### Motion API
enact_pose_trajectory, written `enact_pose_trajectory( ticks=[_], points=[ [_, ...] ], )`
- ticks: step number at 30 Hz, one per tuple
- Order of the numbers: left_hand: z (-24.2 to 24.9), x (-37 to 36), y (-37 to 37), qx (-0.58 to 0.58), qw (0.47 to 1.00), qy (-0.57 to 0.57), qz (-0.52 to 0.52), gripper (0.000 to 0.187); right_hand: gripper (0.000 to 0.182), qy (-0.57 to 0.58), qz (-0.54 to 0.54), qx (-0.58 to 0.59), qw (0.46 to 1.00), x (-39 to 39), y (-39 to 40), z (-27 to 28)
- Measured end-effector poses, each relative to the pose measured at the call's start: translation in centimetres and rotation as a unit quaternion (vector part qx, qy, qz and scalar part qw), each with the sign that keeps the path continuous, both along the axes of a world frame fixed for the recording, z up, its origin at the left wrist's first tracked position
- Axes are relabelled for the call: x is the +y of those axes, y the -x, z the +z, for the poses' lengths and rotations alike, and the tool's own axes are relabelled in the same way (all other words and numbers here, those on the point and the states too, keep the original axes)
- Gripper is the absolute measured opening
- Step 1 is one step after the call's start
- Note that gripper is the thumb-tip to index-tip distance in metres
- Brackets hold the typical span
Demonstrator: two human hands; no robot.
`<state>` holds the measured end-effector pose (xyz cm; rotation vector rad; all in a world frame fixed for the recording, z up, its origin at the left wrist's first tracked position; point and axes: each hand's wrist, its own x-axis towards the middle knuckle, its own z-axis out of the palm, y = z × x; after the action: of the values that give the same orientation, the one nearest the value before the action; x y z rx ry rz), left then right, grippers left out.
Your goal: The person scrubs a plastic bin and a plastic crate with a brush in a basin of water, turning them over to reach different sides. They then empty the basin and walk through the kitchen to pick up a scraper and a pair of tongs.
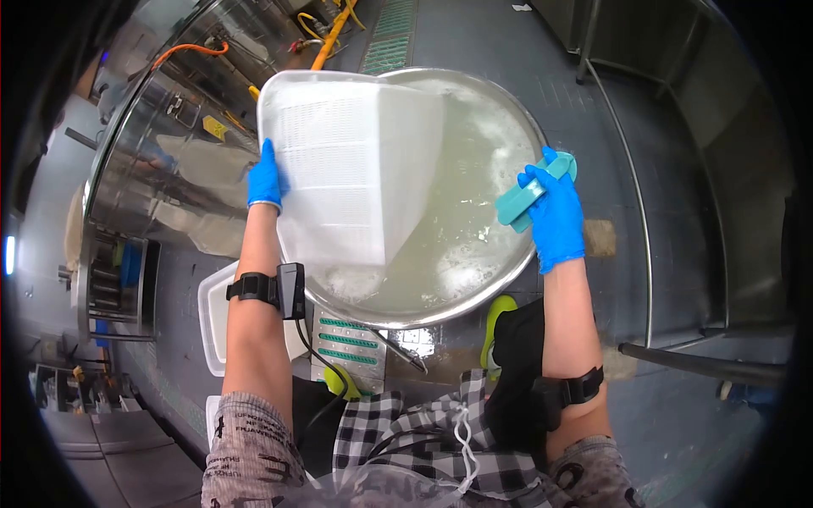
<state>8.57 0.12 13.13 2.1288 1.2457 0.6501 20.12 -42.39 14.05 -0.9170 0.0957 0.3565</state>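
Note:
A white perforated plastic basket [330, 161] is tilted into a large round metal tub [529, 118], its right part under cloudy, foamy water [457, 186]. My left hand [267, 179], in a blue glove, grips the basket's left edge with the thumb pointing up along it. Over the tub's right rim, my right hand [555, 212], also blue-gloved, has its fingers wrapped round a teal brush [521, 201]. The brush is held above the water, apart from the basket. Its bristles cannot be made out.
Lower left on the floor is a white plastic container [222, 326], beside a perforated metal drain cover [347, 343]. Shiny steel equipment [182, 169] with an orange hose [190, 46] stands at the left. A metal rack frame [631, 169] is at the right.

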Motion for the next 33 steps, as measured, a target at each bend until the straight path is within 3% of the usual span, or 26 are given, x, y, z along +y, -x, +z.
enact_pose_trajectory(
  ticks=[1,2,4,7,20,23,25,27,28,30,31,33],
  points=[
    [0.4,0.5,0.9,-0.008,0.996,0.081,0.024,0.072,0.044,0.006,0.000,-0.001,1.000,0.0,-0.1,0.0],
    [0.1,0.6,1.8,-0.007,0.997,0.079,0.024,0.072,0.044,0.005,0.000,-0.001,1.000,0.0,0.0,0.1],
    [0.6,-1.3,3.9,-0.210,0.953,0.217,0.008,0.073,0.043,-0.003,-0.006,0.004,1.000,0.1,0.2,0.1],
    [-0.5,-0.1,7.4,-0.207,0.935,0.287,0.031,0.073,0.044,0.002,-0.004,0.001,1.000,0.3,0.2,0.0],
    [-6.0,-3.1,20.4,-0.303,0.881,0.359,0.047,0.077,0.035,0.033,0.037,-0.011,0.999,2.8,1.2,-0.5],
    [-5.5,-3.6,22.4,-0.298,0.875,0.378,0.057,0.073,0.028,0.082,0.108,-0.056,0.989,3.6,1.7,-2.0],
    [-5.0,-3.6,23.2,-0.268,0.882,0.382,0.063,0.075,0.029,0.331,0.181,-0.095,0.921,5.4,3.2,-2.1],
    [-3.4,-4.5,23.0,-0.237,0.887,0.385,0.093,0.073,0.038,0.441,0.294,-0.178,0.830,7.3,4.3,-2.7],
    [-4.0,-4.0,23.3,-0.239,0.885,0.388,0.094,0.073,0.038,0.444,0.294,-0.179,0.827,8.5,4.3,-3.6],
    [-5.4,-2.7,24.6,-0.189,0.900,0.380,0.097,0.066,0.040,0.443,0.378,-0.377,0.720,10.9,3.6,-6.1],
    [-6.6,-1.9,25.3,-0.212,0.888,0.398,0.094,0.065,0.040,0.447,0.380,-0.376,0.717,12.3,3.1,-6.8],
    [-8.5,-1.4,26.3,-0.231,0.876,0.410,0.103,0.065,0.042,0.465,0.440,-0.449,0.623,15.4,2.0,-7.6]
  ],
)
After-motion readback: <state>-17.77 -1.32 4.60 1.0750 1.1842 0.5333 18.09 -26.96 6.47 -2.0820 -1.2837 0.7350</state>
